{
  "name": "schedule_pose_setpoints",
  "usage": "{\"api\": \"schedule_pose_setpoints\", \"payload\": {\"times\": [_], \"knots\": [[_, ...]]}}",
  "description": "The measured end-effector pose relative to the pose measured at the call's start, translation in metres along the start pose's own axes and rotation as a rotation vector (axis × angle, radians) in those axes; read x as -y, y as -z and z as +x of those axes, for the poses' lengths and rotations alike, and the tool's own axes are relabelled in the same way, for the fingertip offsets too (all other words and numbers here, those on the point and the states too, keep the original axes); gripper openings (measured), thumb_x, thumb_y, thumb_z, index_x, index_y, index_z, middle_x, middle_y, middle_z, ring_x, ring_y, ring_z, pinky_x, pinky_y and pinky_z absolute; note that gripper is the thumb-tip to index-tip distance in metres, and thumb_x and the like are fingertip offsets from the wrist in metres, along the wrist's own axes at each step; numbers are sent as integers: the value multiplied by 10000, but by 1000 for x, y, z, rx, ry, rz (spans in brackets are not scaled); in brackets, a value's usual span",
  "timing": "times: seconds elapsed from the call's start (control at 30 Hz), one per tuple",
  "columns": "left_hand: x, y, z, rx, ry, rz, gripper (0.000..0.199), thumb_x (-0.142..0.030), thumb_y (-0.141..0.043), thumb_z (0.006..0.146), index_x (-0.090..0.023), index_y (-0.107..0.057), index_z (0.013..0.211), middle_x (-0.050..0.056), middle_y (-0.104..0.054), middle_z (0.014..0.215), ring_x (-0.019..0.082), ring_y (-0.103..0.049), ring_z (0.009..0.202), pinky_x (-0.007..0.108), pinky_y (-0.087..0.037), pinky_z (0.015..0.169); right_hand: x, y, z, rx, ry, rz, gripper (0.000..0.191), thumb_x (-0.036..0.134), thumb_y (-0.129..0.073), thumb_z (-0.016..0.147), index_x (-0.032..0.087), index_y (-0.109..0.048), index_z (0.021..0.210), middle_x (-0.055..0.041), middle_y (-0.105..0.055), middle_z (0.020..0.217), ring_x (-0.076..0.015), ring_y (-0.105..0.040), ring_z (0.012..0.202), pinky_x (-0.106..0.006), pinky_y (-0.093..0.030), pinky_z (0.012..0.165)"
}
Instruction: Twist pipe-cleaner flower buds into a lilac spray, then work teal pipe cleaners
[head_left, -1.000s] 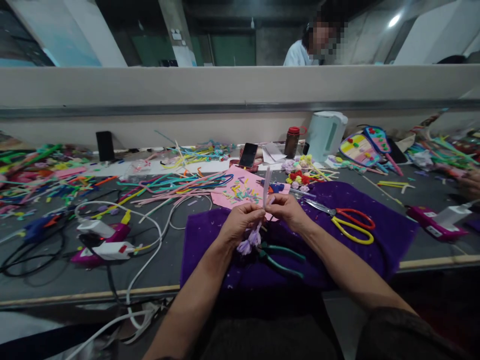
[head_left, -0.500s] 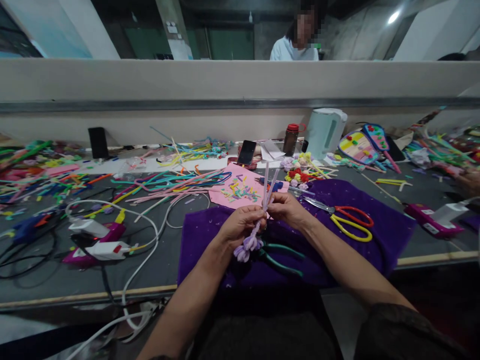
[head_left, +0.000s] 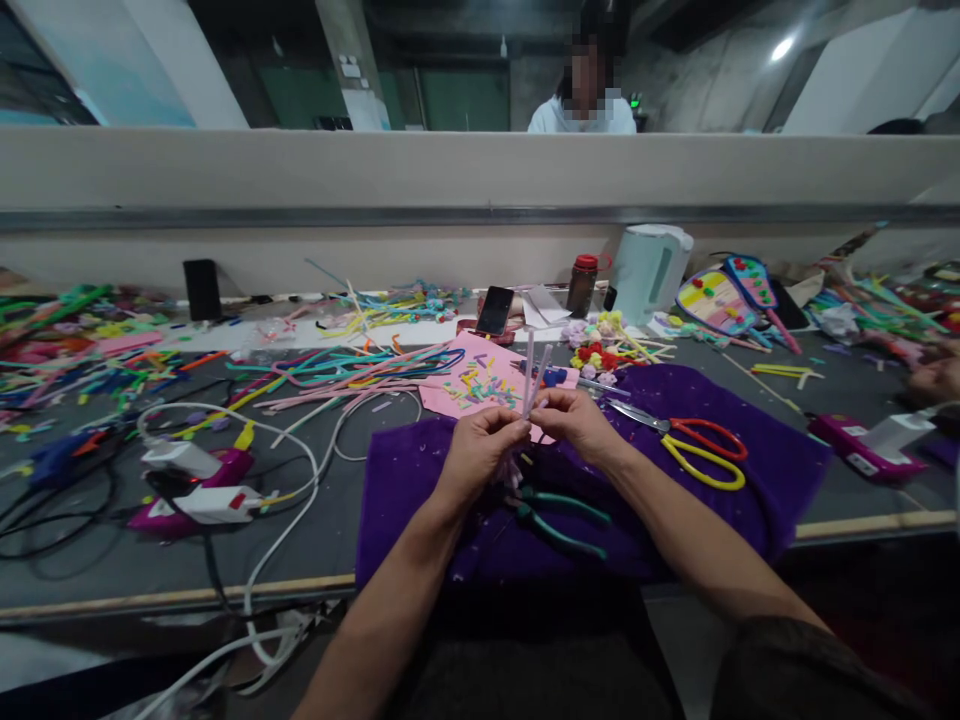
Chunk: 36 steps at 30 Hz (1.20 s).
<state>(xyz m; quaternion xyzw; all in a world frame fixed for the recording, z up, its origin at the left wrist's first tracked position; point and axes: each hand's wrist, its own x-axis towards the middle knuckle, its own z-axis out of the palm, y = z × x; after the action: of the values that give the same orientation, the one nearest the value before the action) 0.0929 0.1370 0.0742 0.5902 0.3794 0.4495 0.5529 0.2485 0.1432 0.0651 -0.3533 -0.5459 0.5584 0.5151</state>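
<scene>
Looks partway along, to judge by the loose ends. Holding two slim, straight, pale lilac fuzzy stems (head_left: 529,375) upright above a deep-purple cloth (head_left: 412,500) on the dark grey desk (head_left: 322,520). With the left hand (head_left: 480,445), pinching low on the stems, thumb and fingers closed on them; with the right hand (head_left: 577,420), pinching just beside, fingertips together on the same bundle, though cannot tell on which strand. Below the left hand, can make out a partly hidden lilac cluster (head_left: 510,472), seemingly joined on already. Not yet bound together at the top: left spreading in a narrow V. Cannot tell how much remains beyond that. On the cloth, see unheld green-handled pliers (head_left: 564,498) near the hands, and scissors with red and yellow handles (head_left: 664,426) to the right. Behind, see red, yellow and lilac fuzzy flowers (head_left: 600,350), apparently finished.

As for writing, can read none. Notice small white labels on the magenta power strip (head_left: 836,438) at right, too small to make out. Find no legible brand on the pale green plastic kettle (head_left: 649,270).
</scene>
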Motion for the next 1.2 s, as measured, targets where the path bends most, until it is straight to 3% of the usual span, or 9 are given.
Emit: {"api": "schedule_pose_setpoints", "payload": {"times": [0.27, 0.5, 0.63, 0.77, 0.87, 0.97, 1.07, 1.2], "knots": [[-2, 2, -1, 39, 82, -119, 202, -325, -662, 634, -128, -615, 635, 1, -583, 556, 68, -467, 470, 184, -346, 468, -1, -2, -1, 10, 24, -16, 184, 300, -660, 625, 152, -588, 707, 64, -418, 455, -51, -312, 394, -201, -213, 398], [2, 7, 2, 189, 343, -341, 194, -287, -673, 619, -116, -600, 676, 14, -591, 534, 75, -511, 444, 166, -340, 419, -7, 0, 0, 46, -22, 41, 211, 316, -679, 604, 156, -557, 669, 54, -449, 482, -48, -310, 391, -202, -197, 401], [6, 8, 3, 271, 397, -420, 172, -276, -651, 641, -118, -596, 681, 15, -587, 513, 73, -500, 406, 168, -331, 400, -9, 0, 0, 56, -23, 68, 209, 306, -673, 615, 152, -539, 661, 54, -432, 474, -48, -293, 397, -203, -184, 405], [10, 7, 5, 315, 384, -443, 201, -311, -624, 660, -113, -604, 692, 17, -568, 486, 81, -487, 394, 188, -345, 411, -8, -1, 0, 29, -20, 19, 224, 320, -661, 608, 145, -522, 622, 59, -397, 452, -46, -264, 395, -204, -164, 396], [8, 5, 5, 228, 337, -369, 246, -349, -629, 658, -114, -614, 730, 37, -608, 575, 91, -518, 455, 197, -367, 446, -6, -1, 1, -31, -18, 0, 229, 306, -645, 610, 153, -478, 577, 73, -350, 435, -39, -226, 383, -206, -142, 390], [4, 5, 5, 109, 192, -233, 252, -343, -665, 626, -128, -618, 750, 30, -625, 658, 73, -502, 496, 184, -351, 469, -3, -2, 2, -92, -1, -14, 232, 291, -630, 622, 160, -449, 562, 80, -319, 439, -37, -210, 384, -207, -135, 392], [2, 4, 4, 37, 49, -110, 213, -304, -699, 581, -131, -607, 665, -16, -572, 577, 52, -445, 471, 183, -333, 478, -2, -3, 1, -120, 26, -62, 215, 283, -626, 626, 157, -465, 560, 75, -340, 450, -39, -235, 395, -207, -164, 397], [3, 3, 2, -10, -18, -11, 178, -298, -685, 589, -138, -616, 618, -17, -552, 558, 70, -457, 510, 198, -354, 513, -3, -7, -2, -135, 55, -134, 172, 283, -637, 623, 145, -536, 609, 57, -418, 489, -49, -306, 421, -205, -214, 409]]}}
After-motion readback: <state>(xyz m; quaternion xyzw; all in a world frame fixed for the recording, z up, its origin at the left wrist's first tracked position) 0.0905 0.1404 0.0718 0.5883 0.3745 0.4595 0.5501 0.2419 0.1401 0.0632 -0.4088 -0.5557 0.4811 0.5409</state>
